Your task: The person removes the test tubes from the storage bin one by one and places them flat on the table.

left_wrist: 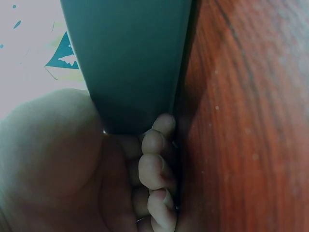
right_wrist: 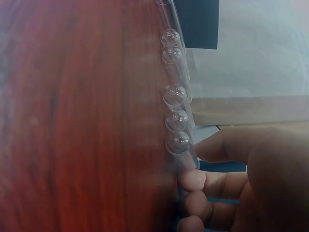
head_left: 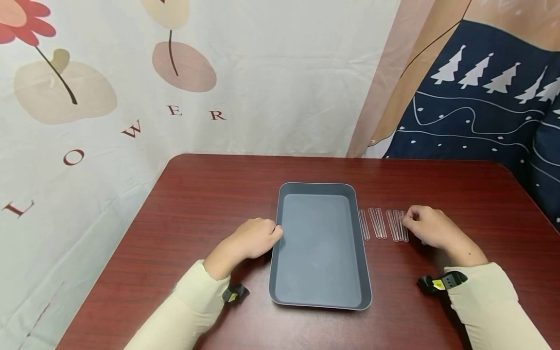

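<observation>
1. The right hand [head_left: 430, 228] rests on the desk [head_left: 201, 204] to the right of the tray [head_left: 321, 199], its curled fingers [right_wrist: 195, 180] touching the tube nearest it; whether the grip truly pinches that tube or only touches it, I cannot tell.
2. The clear tubes [head_left: 382, 223] lie flat on the desk in a row just right of the tray, side by side and roughly parallel to the tray's long edge. The right wrist view shows their rounded closed ends [right_wrist: 175, 94] lined up along the desk, with the thumb [right_wrist: 227, 145] near the last one.
3. The left hand [head_left: 253, 238] sits against the tray's left rim, about midway along it. In the left wrist view its fingers [left_wrist: 154, 164] are curled against the tray's outer wall [left_wrist: 135, 63], the fingertips down by the desk; the grip is on the tray's edge.
4. The tray is grey, rectangular with rounded corners, and lies flat near the middle of the desk, between the two hands.
5. Cream sleeves [head_left: 192, 301] cover both forearms, each with a dark strap at the wrist.
6. Behind the tray, beyond the far edge of the desk, hangs a pale cloth [head_left: 262, 73] printed with flowers and letters, and to its right a dark blue one [head_left: 481, 107] with white trees.
</observation>
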A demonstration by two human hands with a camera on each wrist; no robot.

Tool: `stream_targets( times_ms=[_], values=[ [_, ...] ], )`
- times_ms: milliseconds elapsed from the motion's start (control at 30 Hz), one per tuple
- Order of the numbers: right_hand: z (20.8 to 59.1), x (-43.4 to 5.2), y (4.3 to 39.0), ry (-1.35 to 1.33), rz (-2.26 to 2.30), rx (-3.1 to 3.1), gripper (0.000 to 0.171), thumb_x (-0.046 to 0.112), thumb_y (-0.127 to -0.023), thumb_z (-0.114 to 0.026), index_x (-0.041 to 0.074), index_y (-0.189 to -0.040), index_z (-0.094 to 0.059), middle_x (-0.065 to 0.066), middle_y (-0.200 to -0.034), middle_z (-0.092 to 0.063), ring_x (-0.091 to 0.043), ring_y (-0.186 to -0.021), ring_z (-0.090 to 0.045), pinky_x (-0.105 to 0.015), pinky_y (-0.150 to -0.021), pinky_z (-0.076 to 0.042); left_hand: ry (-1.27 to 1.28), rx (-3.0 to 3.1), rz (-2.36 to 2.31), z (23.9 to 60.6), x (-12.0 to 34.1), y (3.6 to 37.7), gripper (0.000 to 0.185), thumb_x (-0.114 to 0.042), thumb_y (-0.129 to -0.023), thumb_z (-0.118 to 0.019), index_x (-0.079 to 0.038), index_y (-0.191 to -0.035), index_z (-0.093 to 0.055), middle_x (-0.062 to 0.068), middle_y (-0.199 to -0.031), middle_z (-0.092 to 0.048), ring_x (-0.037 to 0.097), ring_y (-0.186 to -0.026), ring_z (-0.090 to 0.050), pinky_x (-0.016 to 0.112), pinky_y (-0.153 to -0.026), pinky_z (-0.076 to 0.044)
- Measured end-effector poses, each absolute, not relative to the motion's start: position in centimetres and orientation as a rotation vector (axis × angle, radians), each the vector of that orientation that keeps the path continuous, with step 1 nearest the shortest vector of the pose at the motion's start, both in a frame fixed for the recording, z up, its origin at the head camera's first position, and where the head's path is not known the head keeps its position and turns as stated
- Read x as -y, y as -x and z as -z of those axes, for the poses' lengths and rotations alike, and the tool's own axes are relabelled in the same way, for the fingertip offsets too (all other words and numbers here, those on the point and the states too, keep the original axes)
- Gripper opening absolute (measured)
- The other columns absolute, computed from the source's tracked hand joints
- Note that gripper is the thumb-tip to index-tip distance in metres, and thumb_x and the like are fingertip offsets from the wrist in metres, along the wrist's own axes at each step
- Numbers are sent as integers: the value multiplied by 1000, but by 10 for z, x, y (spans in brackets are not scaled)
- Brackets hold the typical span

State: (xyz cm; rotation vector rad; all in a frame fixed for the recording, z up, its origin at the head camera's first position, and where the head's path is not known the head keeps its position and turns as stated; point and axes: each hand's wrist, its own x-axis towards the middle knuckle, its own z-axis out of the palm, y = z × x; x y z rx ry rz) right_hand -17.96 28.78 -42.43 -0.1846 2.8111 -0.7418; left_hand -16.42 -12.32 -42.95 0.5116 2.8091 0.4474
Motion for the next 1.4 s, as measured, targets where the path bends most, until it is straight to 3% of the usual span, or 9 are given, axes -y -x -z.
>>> stream_targets(
  times_ms=[767, 1400],
  values=[
    [424, -290, 175, 164, 739, -2819, 23, 24, -98, -53, 9, -80, -54, 2, -56, -48, -17, -50, -51, -33, -51, -40, -539, -2815, -434, 430, 120, 166, 42, -29, -97, -36, -19, -57, -35, -4, -56, -36, 19, -61, -48, 38, -67, -47],
    [430, -293, 173, 119, 824, -2773, 30, 30, -101, -53, 7, -82, -54, -2, -60, -51, -18, -49, -54, -33, -50, -42, -511, -2780, -502, 438, 124, 164, 42, -29, -99, -37, -18, -59, -36, -3, -57, -34, 18, -59, -43, 34, -66, -42]
  ],
)
